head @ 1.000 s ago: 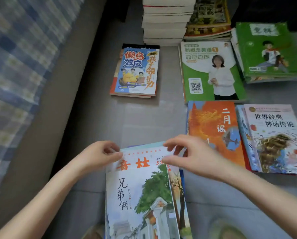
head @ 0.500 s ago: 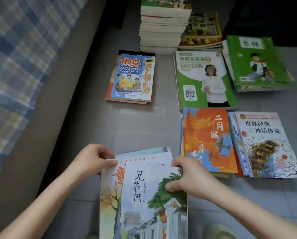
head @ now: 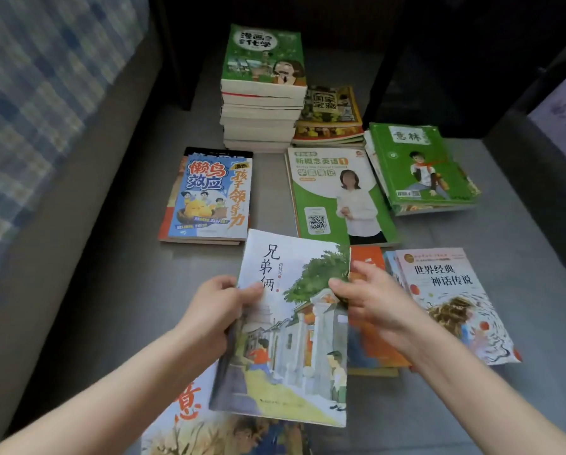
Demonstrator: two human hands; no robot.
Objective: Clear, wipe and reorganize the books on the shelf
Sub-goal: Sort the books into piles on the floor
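Now: left hand (head: 209,310), right hand (head: 373,300) each pinch an edge of the alley-cover book (head: 294,339), held face-up short of the tall stack (head: 261,116), probably choosing its pile.

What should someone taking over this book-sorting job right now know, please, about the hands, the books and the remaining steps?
Left hand: grips the left edge of the pale paperback with the painted alley cover, held tilted above the grey floor.
Right hand: pinches the same book's right edge.
Done: books lie in piles on the floor, among them the tall stack topped by a green cover and the orange book.
Left: set this paperback on a pile, then wipe and reshelve. No cloth is in view.
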